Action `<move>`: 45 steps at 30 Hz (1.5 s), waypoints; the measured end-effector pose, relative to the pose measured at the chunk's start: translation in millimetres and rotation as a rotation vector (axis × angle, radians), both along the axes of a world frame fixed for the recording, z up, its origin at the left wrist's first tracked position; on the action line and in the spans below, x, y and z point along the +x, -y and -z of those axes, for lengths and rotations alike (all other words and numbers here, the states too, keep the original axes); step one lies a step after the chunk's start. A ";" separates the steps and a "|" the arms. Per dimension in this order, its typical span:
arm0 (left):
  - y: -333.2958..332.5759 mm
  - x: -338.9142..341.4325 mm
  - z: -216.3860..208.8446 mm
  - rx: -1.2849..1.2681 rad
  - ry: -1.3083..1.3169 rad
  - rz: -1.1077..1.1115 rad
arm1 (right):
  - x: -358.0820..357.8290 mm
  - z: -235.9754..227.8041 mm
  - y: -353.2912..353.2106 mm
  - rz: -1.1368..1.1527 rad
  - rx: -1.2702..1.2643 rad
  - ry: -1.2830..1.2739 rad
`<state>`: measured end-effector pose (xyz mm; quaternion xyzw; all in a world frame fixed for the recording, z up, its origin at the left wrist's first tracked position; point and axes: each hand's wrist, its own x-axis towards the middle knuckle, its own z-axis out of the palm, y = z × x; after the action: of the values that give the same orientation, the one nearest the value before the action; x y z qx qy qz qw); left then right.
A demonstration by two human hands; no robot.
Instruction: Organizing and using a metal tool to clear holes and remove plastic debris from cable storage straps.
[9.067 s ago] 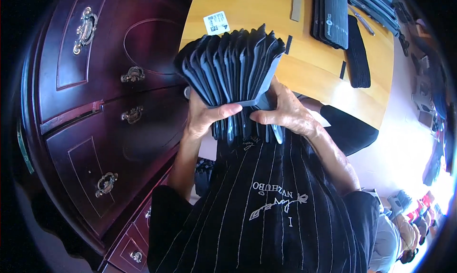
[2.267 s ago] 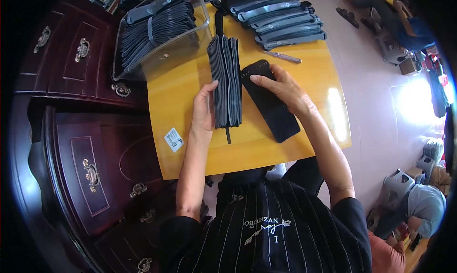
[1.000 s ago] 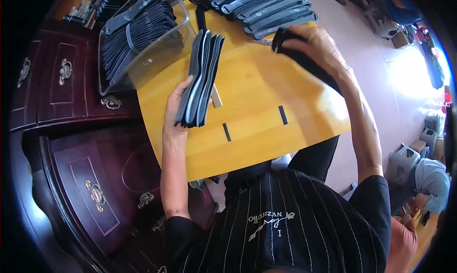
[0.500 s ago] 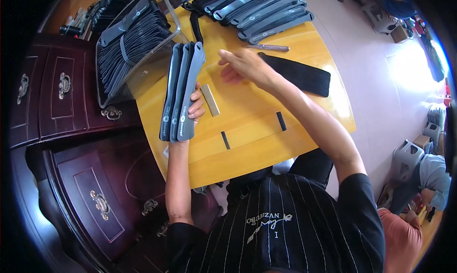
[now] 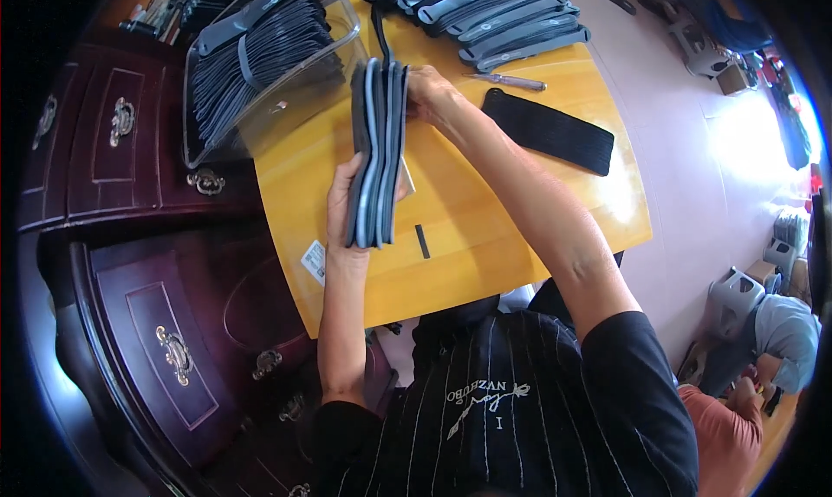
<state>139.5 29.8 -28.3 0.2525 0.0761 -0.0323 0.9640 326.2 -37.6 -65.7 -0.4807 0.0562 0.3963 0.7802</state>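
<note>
A bundle of grey and black straps (image 5: 376, 163) stands edge-on over the near left of the table, their long sides showing as wavy layers. My left hand (image 5: 341, 189) is closed around its lower half, thumb on the left side. At the far end, my right hand (image 5: 425, 91) has curled fingers against the bundle's right side; its fingertips are hidden behind the straps. Behind the bundle, a pale flat bar (image 5: 409, 178) shows only in part. A short black strip (image 5: 422, 241) lies just right of the bundle's near end.
The yellow table (image 5: 468, 276) holds a pile of grey straps (image 5: 511, 25), a slim tool (image 5: 511, 82), a black strap stack (image 5: 550, 131) and a white label (image 5: 314, 261). A clear bin (image 5: 351, 29) of banded straps stands at far left, beside dark drawers (image 5: 121, 142). Other people sit at lower right.
The bundle has turned from its broad faces to its edges and shifted right. My right hand has come from open in the air to the bundle's far end. The bar is now mostly covered.
</note>
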 end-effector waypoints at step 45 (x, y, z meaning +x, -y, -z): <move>13.8 -151.1 -37.7 0.198 0.102 -0.254 | -212.9 -141.0 94.4 -0.227 -0.122 1.048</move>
<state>-11.6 16.0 9.5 0.3360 0.0611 0.1106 0.9333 113.3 -132.0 75.3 -0.6616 -0.3699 0.1815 0.6266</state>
